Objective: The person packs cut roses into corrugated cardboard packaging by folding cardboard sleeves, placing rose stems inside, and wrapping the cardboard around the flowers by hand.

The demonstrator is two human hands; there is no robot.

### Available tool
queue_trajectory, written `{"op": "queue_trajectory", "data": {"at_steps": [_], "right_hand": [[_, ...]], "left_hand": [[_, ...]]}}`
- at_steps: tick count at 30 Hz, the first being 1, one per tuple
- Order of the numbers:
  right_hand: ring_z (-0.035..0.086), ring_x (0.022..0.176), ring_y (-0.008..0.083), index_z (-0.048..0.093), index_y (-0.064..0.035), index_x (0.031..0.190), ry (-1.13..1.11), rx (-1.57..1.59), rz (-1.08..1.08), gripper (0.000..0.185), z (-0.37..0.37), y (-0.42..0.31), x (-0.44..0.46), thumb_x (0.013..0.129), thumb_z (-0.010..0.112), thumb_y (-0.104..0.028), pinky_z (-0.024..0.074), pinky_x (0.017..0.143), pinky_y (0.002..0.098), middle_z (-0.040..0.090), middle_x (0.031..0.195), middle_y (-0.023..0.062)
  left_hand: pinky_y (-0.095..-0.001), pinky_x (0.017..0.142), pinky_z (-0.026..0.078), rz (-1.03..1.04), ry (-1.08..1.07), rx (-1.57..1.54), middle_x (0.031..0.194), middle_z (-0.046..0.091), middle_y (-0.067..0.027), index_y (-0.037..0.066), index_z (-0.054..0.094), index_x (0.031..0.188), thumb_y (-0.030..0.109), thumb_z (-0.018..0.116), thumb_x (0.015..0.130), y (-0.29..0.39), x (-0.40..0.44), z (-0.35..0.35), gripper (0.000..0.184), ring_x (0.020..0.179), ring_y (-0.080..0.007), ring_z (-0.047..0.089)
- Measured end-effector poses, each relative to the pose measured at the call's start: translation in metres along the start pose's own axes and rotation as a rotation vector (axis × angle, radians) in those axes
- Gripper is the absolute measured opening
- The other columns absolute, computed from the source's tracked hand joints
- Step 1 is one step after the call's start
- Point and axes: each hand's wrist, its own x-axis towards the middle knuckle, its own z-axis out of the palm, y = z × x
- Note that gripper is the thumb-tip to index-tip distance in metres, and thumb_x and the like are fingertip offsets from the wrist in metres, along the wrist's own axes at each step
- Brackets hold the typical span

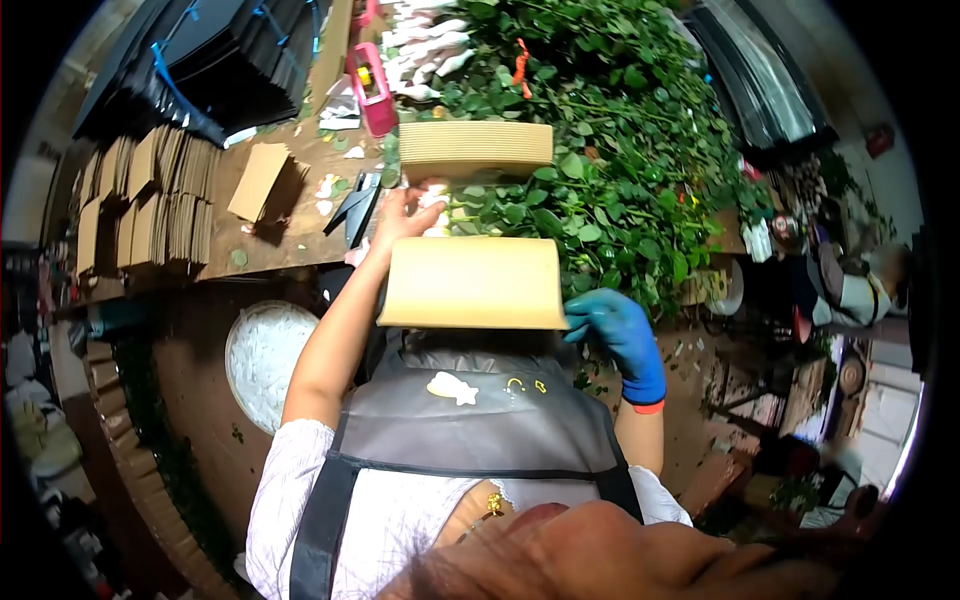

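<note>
Closest is a dark apron (480, 440). Just beyond it a yellow card (472, 283), its lower edge curled, hides part of the worktop (290, 246). The gloved right hand (615, 335) is at the card's right edge, fingers bent and partly spread; whether they grip it, I cannot tell. On the floor to the left stands a white tub (268, 365).

Past the card, the bare left hand (408, 212) has its fingers half open beside pale blooms (434, 208); I cannot tell if it has hold of any. A dark tool (352, 212) lies just left of it. Directly beyond, a corrugated stack (476, 150) blocks the way further back. Leafy stems (630, 190) crowd the right, and card piles (150, 205) the left. Farther off are a pink holder (372, 92), wrapped blooms (430, 50) and black sheets (235, 65).
</note>
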Motion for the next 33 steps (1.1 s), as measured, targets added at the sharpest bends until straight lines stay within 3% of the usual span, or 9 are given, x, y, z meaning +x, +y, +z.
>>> {"op": "queue_trajectory", "data": {"at_steps": [2, 4, 10, 12, 16, 20, 23, 26, 33], "right_hand": [[0.065, 0.118, 0.0341, 0.062, 0.0027, 0.126, -0.204, 0.46, -0.199, 0.056, -0.012, 0.001, 0.009, 0.092, 0.074, -0.04, 0.0522, 0.103, 0.0504, 0.061, 0.135, 0.0227], [0.06, 0.125, 0.0394, 0.062, 0.0008, 0.127, -0.307, 0.552, -0.429, 0.06, 0.018, -0.022, 0.032, 0.09, 0.076, -0.044, 0.0444, 0.111, 0.0549, 0.056, 0.141, 0.0258], [0.067, 0.103, 0.0326, 0.072, -0.0061, 0.099, -0.409, -0.886, -0.703, 0.025, 0.05, -0.049, 0.134, 0.08, 0.078, -0.02, 0.0522, 0.09, 0.0418, 0.071, 0.109, 0.0131], [0.064, 0.09, 0.0338, 0.069, -0.0078, 0.097, -0.165, -1.22, -0.652, 0.033, 0.052, -0.038, 0.161, 0.075, 0.079, -0.031, 0.0506, 0.081, 0.0445, 0.068, 0.095, 0.0116], [0.061, 0.094, 0.0326, 0.066, -0.0114, 0.105, -0.111, -1.474, -0.48, 0.044, 0.048, -0.013, 0.182, 0.073, 0.079, -0.037, 0.0482, 0.084, 0.0457, 0.063, 0.097, 0.0106], [0.06, 0.097, 0.0325, 0.066, -0.0117, 0.107, -0.109, -1.537, -0.543, 0.042, 0.057, -0.017, 0.186, 0.075, 0.078, -0.037, 0.047, 0.086, 0.0466, 0.063, 0.1, 0.0117], [0.061, 0.096, 0.0325, 0.068, -0.0119, 0.101, -0.121, -1.494, -0.745, 0.035, 0.052, -0.018, 0.19, 0.077, 0.076, -0.036, 0.0466, 0.085, 0.046, 0.064, 0.098, 0.0115], [0.062, 0.093, 0.0324, 0.07, -0.0126, 0.091, -0.362, -1.572, -0.403, 0.027, 0.052, -0.047, 0.176, 0.077, 0.076, -0.035, 0.0473, 0.081, 0.0466, 0.066, 0.093, 0.011], [0.066, 0.086, 0.032, 0.073, -0.0149, 0.085, -0.687, -1.736, -0.391, 0.021, 0.091, -0.051, 0.205, 0.081, 0.076, -0.036, 0.0513, 0.074, 0.0439, 0.068, 0.087, 0.0119]], "left_hand": [[-0.0356, 0.076, 0.051, 0.089, 0.007, 0.075, 0.093, 0.064, -0.0124, -0.002, 0.068, 0.097, 0.029, 0.085, 0.079, -0.002, 0.001, 0.0, 0.039, 0.085, -0.0228, 0.063], [-0.038, 0.083, 0.05, 0.181, 0.065, 0.257, 0.097, 0.062, -0.0142, -0.001, 0.068, 0.097, 0.028, 0.084, 0.079, -0.009, 0.007, 0.003, 0.037, 0.091, -0.0273, 0.063], [-0.0382, 0.097, 0.047, 0.102, -0.04, -0.001, 0.119, 0.061, -0.0181, 0.003, 0.064, 0.124, 0.026, 0.078, 0.084, 0.007, 0.001, -0.008, 0.048, 0.113, -0.0295, 0.059], [-0.0356, 0.094, 0.048, -0.011, -0.067, -0.326, 0.116, 0.065, -0.0168, 0.003, 0.067, 0.118, 0.018, 0.073, 0.089, -0.013, 0.0, -0.012, 0.034, 0.106, -0.0284, 0.063], [-0.0362, 0.072, 0.054, 0.247, 0.291, 0.29, 0.085, 0.069, -0.0111, 0.004, 0.072, 0.092, 0.01, 0.07, 0.088, 0.042, -0.009, -0.055, 0.008, 0.081, -0.0297, 0.067], [-0.0402, 0.087, 0.054, 0.791, -0.302, 0.397, 0.114, 0.07, -0.0123, 0.004, 0.067, 0.12, 0.021, 0.065, 0.093, 0.077, -0.002, -0.035, 0.032, 0.103, -0.0294, 0.068], [-0.0432, 0.103, 0.046, 0.856, -0.316, 0.553, 0.137, 0.06, -0.0169, 0.005, 0.051, 0.144, 0.035, 0.06, 0.096, 0.066, 0.007, -0.011, 0.058, 0.122, -0.0323, 0.06], [-0.0462, 0.111, 0.038, 0.809, -0.398, 0.609, 0.15, 0.048, -0.0181, 0.004, 0.042, 0.152, 0.045, 0.056, 0.096, 0.057, 0.004, -0.009, 0.071, 0.131, -0.0339, 0.052], [-0.046, 0.115, 0.034, 0.717, -0.425, 0.574, 0.152, 0.046, -0.017, 0.005, 0.044, 0.149, 0.042, 0.061, 0.091, 0.038, 0.003, 0.002, 0.071, 0.136, -0.0317, 0.046]]}}
